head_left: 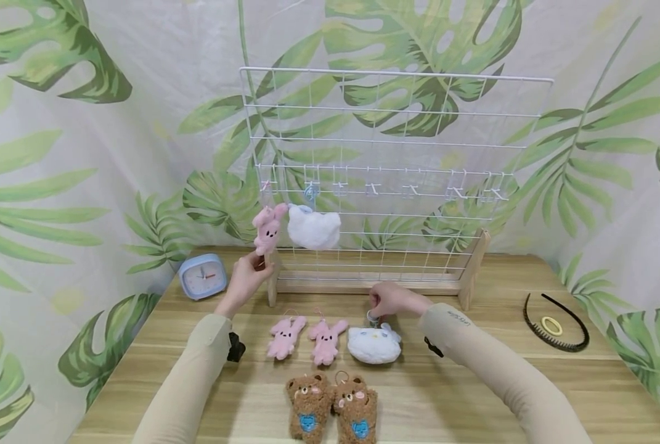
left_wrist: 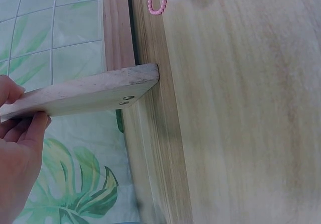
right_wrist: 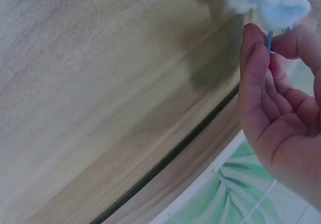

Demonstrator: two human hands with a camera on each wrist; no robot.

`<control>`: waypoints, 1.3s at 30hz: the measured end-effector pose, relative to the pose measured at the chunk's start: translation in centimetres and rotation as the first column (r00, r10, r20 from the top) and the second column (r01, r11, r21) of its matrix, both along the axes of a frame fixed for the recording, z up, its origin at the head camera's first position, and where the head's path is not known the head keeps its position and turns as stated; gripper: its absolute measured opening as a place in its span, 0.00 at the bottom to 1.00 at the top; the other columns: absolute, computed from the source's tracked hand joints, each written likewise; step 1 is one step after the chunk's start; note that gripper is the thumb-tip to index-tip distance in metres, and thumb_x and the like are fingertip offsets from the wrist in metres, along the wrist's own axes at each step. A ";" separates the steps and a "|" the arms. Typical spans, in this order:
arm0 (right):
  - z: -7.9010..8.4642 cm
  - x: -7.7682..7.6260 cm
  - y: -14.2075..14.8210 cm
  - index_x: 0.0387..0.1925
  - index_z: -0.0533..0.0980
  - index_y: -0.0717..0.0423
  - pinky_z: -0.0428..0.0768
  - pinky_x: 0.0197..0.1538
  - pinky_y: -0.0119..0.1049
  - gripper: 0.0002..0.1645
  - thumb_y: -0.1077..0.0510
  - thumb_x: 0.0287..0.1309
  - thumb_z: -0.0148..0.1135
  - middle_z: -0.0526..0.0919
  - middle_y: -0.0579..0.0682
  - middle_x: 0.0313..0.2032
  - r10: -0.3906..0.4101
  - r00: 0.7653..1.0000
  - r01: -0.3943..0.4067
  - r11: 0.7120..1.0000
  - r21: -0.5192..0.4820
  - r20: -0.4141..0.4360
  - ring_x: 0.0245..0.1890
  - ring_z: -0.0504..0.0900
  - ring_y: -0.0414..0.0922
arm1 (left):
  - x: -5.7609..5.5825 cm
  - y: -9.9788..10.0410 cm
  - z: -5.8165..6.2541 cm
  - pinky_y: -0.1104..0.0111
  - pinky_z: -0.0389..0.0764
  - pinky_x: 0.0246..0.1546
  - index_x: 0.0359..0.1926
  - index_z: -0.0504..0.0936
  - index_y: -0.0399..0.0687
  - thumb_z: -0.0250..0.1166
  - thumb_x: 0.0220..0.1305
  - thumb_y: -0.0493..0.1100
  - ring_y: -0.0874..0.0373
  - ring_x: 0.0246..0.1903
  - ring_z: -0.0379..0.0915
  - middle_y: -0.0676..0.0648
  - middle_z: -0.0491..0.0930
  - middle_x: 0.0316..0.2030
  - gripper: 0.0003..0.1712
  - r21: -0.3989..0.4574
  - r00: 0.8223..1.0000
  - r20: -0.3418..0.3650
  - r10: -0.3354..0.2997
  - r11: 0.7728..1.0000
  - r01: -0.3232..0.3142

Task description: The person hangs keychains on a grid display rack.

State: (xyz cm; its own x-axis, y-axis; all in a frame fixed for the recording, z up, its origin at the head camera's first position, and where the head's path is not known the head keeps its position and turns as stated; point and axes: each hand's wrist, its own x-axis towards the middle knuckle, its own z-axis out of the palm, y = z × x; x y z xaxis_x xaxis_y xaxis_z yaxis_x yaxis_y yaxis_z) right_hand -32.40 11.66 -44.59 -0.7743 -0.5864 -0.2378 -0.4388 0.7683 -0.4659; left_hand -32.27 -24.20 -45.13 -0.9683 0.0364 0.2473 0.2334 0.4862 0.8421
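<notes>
In the middle of the head view, just left of centre, the person's left hand [head_left: 246, 280] is gripping the wooden post [left_wrist: 95, 91] of a white wire rack [head_left: 396, 74], thumb on one face and fingers on the other, closed snugly against the wood. Right above it, a pink rabbit plush [head_left: 267, 230] is hanging from a hook, and a white plush [head_left: 314, 228] is dangling beside it.

Right of centre, the right hand [head_left: 391, 299] is pinching the blue strap [right_wrist: 270, 42] of a white cat plush [head_left: 374, 344] between thumb and fingertips, the gap between them nearly closed. The cat is sitting just below that hand, at lower centre; I can't tell whether it is bearing fully on the table [head_left: 474, 382]. Two more pink rabbits [head_left: 326, 341] are lying to its left, and two brown bears [head_left: 309, 407] are lying side by side at the bottom edge. A blue clock [head_left: 203, 276] is standing at centre left, while a dark headband [head_left: 587, 338] is lying toward the right edge.
</notes>
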 end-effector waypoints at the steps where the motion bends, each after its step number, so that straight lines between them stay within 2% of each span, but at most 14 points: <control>1: 0.2 0.0 0.2 0.27 0.77 0.58 0.76 0.28 0.28 0.05 0.65 0.53 0.66 0.81 0.47 0.22 -0.002 1.000 0.002 1.000 -0.029 0.019 0.22 0.82 0.45 | 0.0 0.0 0.0 0.62 0.83 0.51 0.61 0.76 0.34 0.60 0.67 0.38 0.41 0.56 0.79 0.31 0.82 0.53 0.23 -0.001 1.000 -0.001 0.000 1.000 0.000; 4: 0.8 0.2 0.8 0.33 0.79 0.65 0.86 0.34 0.38 0.04 0.68 0.54 0.64 0.86 0.53 0.27 0.010 0.997 -0.003 0.994 -0.107 0.070 0.28 0.87 0.55 | 0.0 0.0 0.0 0.64 0.83 0.50 0.61 0.76 0.33 0.60 0.67 0.38 0.41 0.55 0.79 0.31 0.82 0.53 0.23 -0.001 1.000 -0.003 -0.004 1.000 0.004; 7: 1.6 0.5 1.2 0.36 0.82 0.68 0.88 0.38 0.47 0.06 0.68 0.56 0.64 0.88 0.58 0.30 0.029 0.996 -0.014 0.987 -0.160 0.089 0.32 0.88 0.60 | 0.0 0.0 0.1 0.65 0.83 0.50 0.62 0.75 0.33 0.60 0.68 0.38 0.41 0.56 0.79 0.31 0.82 0.54 0.24 0.006 1.000 0.000 -0.010 1.000 0.010; 9: 2.2 0.7 1.4 0.36 0.83 0.68 0.88 0.39 0.48 0.06 0.68 0.58 0.64 0.88 0.59 0.31 0.038 0.996 -0.023 0.983 -0.181 0.082 0.33 0.88 0.61 | 0.0 -0.1 0.2 0.64 0.83 0.51 0.63 0.74 0.33 0.60 0.68 0.39 0.41 0.57 0.78 0.31 0.81 0.54 0.24 0.009 1.000 0.005 -0.014 1.000 0.014; 12: 2.9 0.9 1.6 0.35 0.84 0.65 0.88 0.35 0.41 0.05 0.66 0.59 0.66 0.89 0.56 0.30 0.044 0.998 -0.037 0.980 -0.194 0.035 0.30 0.88 0.55 | 0.0 -0.1 0.2 0.62 0.83 0.52 0.63 0.74 0.33 0.60 0.69 0.39 0.40 0.58 0.77 0.30 0.80 0.55 0.25 0.010 1.000 0.015 -0.018 1.000 0.018; 16: 3.8 1.4 1.7 0.33 0.85 0.62 0.84 0.30 0.27 0.04 0.64 0.59 0.67 0.89 0.53 0.29 0.050 0.998 -0.057 0.979 -0.193 -0.042 0.25 0.86 0.41 | -0.1 -0.2 0.2 0.63 0.83 0.52 0.63 0.74 0.33 0.59 0.69 0.39 0.40 0.58 0.78 0.30 0.81 0.55 0.24 0.008 1.000 0.013 -0.018 1.000 0.018; 18: 4.3 1.6 1.8 0.33 0.85 0.62 0.82 0.28 0.24 0.04 0.63 0.59 0.67 0.89 0.53 0.29 0.053 0.997 -0.064 0.978 -0.199 -0.061 0.25 0.85 0.37 | -0.1 -0.2 0.2 0.62 0.83 0.52 0.62 0.74 0.32 0.59 0.69 0.39 0.41 0.58 0.78 0.31 0.81 0.55 0.24 0.006 1.000 0.010 -0.015 1.000 0.015; 25: 5.7 2.7 1.9 0.32 0.84 0.61 0.81 0.28 0.23 0.04 0.64 0.59 0.66 0.89 0.53 0.28 0.096 0.982 -0.130 0.968 -0.215 -0.163 0.24 0.85 0.37 | -0.1 -0.1 0.2 0.56 0.82 0.55 0.63 0.74 0.31 0.59 0.67 0.37 0.40 0.58 0.77 0.29 0.80 0.55 0.25 0.008 1.000 0.001 -0.015 1.000 0.015; 32: 7.5 3.6 2.0 0.31 0.85 0.59 0.79 0.27 0.22 0.03 0.64 0.58 0.68 0.89 0.51 0.26 0.102 0.958 -0.164 0.962 -0.220 -0.269 0.23 0.85 0.39 | 0.0 0.0 0.3 0.62 0.82 0.53 0.62 0.75 0.31 0.59 0.68 0.37 0.41 0.58 0.78 0.30 0.81 0.55 0.24 0.004 1.000 0.004 -0.012 1.000 0.012; 39: 9.7 3.7 2.3 0.31 0.85 0.57 0.79 0.29 0.23 0.03 0.64 0.58 0.67 0.89 0.48 0.26 0.084 0.942 -0.153 0.969 -0.192 -0.324 0.24 0.80 0.32 | 0.1 0.0 0.1 0.71 0.82 0.48 0.62 0.75 0.32 0.59 0.67 0.37 0.41 0.56 0.79 0.31 0.82 0.53 0.24 -0.013 1.000 -0.008 -0.005 1.000 0.005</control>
State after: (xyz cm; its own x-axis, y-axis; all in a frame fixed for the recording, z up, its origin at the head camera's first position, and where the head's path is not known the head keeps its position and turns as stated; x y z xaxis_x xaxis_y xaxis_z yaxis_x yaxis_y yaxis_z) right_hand -28.65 13.91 -34.94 -0.7110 -0.6884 0.1434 -0.6696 0.6004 -0.4372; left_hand -32.20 -24.18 -44.98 -0.9660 0.0446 0.2548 0.2428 0.4955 0.8340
